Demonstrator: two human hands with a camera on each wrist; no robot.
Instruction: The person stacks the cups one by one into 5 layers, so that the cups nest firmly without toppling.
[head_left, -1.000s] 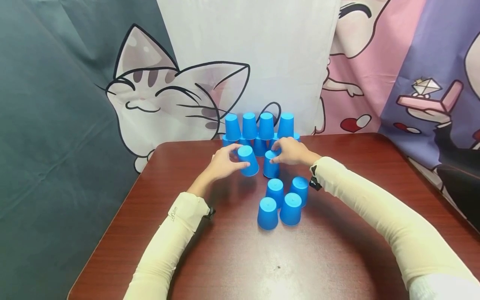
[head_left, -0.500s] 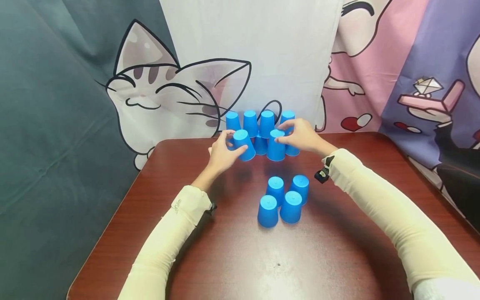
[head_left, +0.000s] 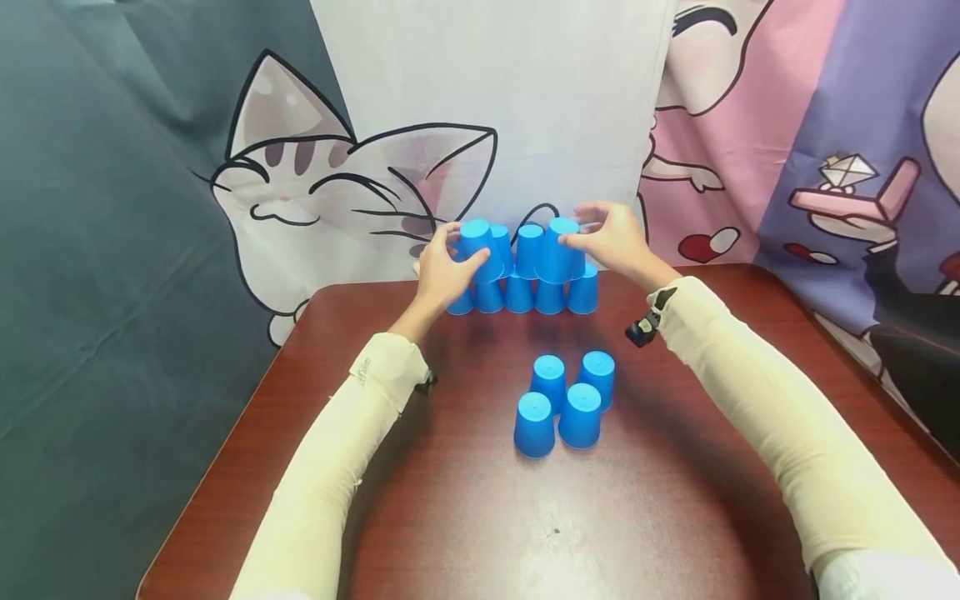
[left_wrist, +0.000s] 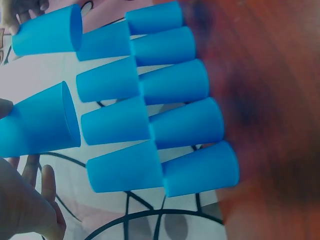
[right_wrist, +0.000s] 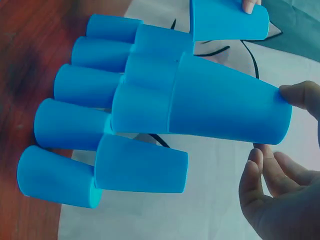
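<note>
My left hand (head_left: pixel 444 271) grips an upside-down blue cup (head_left: pixel 478 250) between thumb and fingers. A second upside-down blue cup (head_left: pixel 557 252) is pinched near its base by my right hand (head_left: pixel 618 240). Both cups are in the air in front of a two-tier stack at the back of the table. In the left wrist view, several cups form its lower row (left_wrist: pixel 187 122) and several more its upper row (left_wrist: pixel 115 122). The right wrist view shows the right hand's cup (right_wrist: pixel 227 102) partly hiding the upper row, and the left hand's cup (right_wrist: pixel 227 20) beyond it.
Several upside-down blue cups (head_left: pixel 580 417) stand in a cluster at mid-table, nearer than the stack. The brown table (head_left: pixel 450 508) ends at the back against a printed cloth (head_left: pixel 570 108) with cartoon figures.
Both hands have raised their cups, from low over the table to the height of the upper row. The right hand's cup has left the tabletop. The nearer cluster has not moved.
</note>
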